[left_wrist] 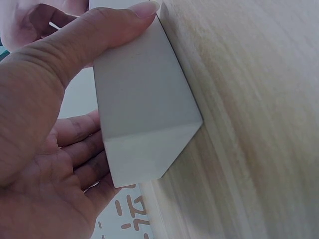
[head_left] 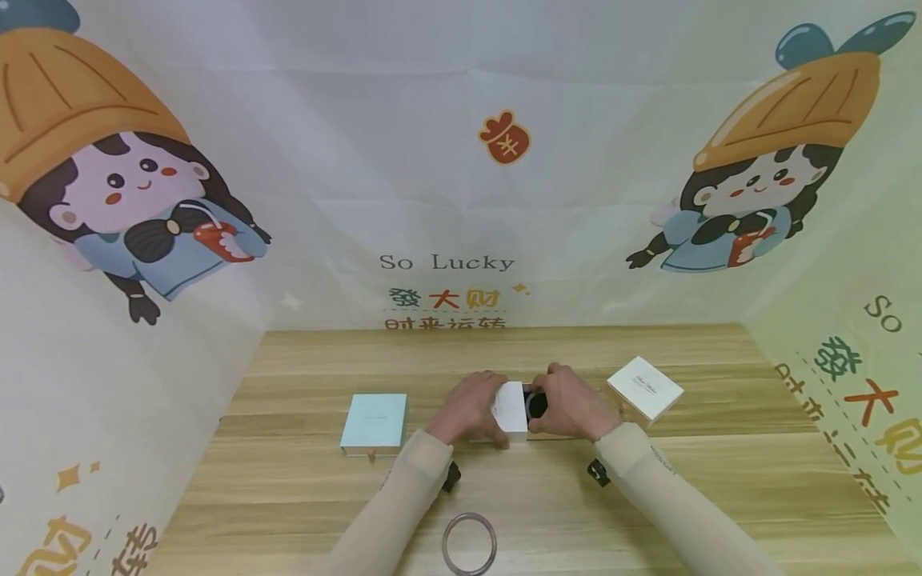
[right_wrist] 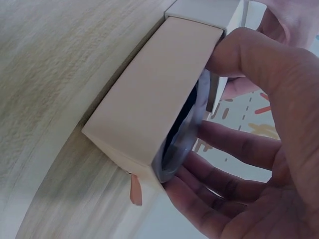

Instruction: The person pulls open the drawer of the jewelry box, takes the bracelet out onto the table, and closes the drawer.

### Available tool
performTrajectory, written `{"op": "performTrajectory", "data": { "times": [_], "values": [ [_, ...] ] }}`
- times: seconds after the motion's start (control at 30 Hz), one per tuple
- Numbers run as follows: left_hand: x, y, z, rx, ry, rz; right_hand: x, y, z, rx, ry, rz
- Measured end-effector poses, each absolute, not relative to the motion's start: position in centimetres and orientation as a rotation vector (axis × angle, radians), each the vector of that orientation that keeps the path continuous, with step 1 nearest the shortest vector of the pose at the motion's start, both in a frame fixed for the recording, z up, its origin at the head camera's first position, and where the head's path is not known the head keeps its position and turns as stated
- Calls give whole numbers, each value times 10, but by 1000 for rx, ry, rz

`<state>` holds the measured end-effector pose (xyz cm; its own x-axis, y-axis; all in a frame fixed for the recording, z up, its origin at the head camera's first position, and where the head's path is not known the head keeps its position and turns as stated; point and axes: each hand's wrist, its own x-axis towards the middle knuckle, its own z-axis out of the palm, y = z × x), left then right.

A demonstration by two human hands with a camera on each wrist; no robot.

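Note:
A small drawer box lies on the table between the two hands, its white sleeve (head_left: 511, 410) partly slid off a pale pink drawer (right_wrist: 149, 82). An orange ribbon tab (right_wrist: 135, 190) sticks out from the drawer's end. My left hand (head_left: 470, 406) grips the sleeve, the thumb across its near side and the fingers behind. At the drawer, my right hand (head_left: 572, 402) holds a greyish, see-through bangle (right_wrist: 190, 133) that sits partly inside over a dark lining. The fingers touch its rim; the thumb tip is partly hidden at the drawer's edge.
Another bangle (head_left: 445, 544) lies flat near the front of the wooden table (head_left: 288, 512). A pale blue box (head_left: 374, 422) stands to the left, and a white box (head_left: 644, 388) sits at an angle on the right. Printed cloth walls (head_left: 403, 144) enclose the table.

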<state>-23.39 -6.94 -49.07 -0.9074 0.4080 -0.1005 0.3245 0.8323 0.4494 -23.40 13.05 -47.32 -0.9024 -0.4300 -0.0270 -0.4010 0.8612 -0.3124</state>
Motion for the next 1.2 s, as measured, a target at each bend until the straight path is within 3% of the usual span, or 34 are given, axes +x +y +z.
{"op": "performTrajectory", "data": {
  "times": [0.27, 0.67, 1.2],
  "values": [
    [-236, -68, -493, 585, 2827, 624, -231, 135, -473, -729, 2988, -468],
    [-235, -69, -494, 614, 2836, 649, -222, 154, -477, -822, 3008, -827],
    [-234, -72, -494, 619, 2847, 641, -184, 147, -485, -1025, 3032, -889]
  ]
}}
